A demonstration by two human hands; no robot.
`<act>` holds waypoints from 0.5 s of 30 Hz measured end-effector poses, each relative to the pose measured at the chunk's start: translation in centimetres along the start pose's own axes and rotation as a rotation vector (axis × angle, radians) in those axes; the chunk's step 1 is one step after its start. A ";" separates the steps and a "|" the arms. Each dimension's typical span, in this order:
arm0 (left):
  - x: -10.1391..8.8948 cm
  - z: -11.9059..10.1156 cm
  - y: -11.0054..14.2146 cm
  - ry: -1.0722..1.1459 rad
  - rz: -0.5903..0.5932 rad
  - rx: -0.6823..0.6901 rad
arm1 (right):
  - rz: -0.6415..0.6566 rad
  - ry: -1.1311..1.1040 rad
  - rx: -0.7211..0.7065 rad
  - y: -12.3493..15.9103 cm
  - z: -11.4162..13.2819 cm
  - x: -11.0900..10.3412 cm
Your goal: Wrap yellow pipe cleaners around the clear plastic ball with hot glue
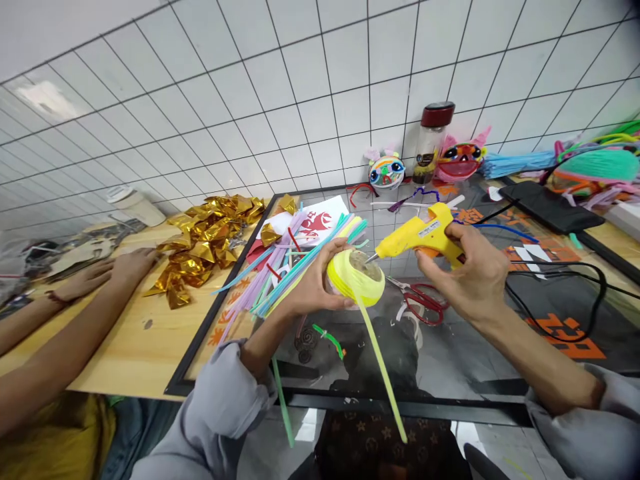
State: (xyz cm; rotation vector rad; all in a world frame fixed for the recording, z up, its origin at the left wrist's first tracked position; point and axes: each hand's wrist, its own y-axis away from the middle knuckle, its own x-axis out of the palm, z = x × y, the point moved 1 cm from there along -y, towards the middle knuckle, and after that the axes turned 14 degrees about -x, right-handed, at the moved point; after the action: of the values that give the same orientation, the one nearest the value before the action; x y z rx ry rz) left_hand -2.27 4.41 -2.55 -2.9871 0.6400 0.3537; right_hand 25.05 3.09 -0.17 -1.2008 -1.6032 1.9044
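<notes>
- Left hand [314,285]: fingers curled round greyish rounded form [359,260], part-wrapped in fuzzy yellow strip [383,363], above dark glossy tabletop [450,360].
- Done: sides banded yellow. Seemingly remaining: bare patch, loose dangling end.
- Right hand [467,270]: gripping yellow plastic glue gun [417,235], nozzle at patch.

I see glue gun [417,235] = smooth yel. plastic w/ metal nozzle [371,258]; ball [345,279] has matt, fuzzy-looking wrap; foil pcs [193,267] crinkled, v. shiny; tabletop [450,353] glossy, glass-like; bench [165,350] smooth wood.
</notes>
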 end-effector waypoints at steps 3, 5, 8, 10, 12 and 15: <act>-0.2 0.1 0.1 -0.055 0.035 0.014 | 0.023 0.016 -0.024 0.1 0.7 0.0; -0.2 0.3 0.2 -0.066 0.052 0.031 | 0.042 0.028 -0.026 0.1 1.1 -0.1; -0.2 0.4 0.3 -0.078 0.074 0.053 | 0.041 0.038 -0.041 0.1 1.6 0.0; -0.1 0.3 0.5 -0.088 0.091 0.043 | 0.035 0.042 -0.047 0.1 1.8 0.0; -0.1 0.2 0.6 -0.092 0.105 0.019 | 0.033 0.045 -0.047 0.2 1.8 0.2; 0.0 0.0 0.7 -0.076 0.125 0.003 | 0.024 0.066 -0.060 0.2 1.8 0.3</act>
State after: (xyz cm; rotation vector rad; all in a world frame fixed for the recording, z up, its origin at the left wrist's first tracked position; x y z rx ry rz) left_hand -2.55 3.79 -2.53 -2.9217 0.8211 0.4714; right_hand 23.49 2.17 -0.48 -1.2987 -1.6295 1.8235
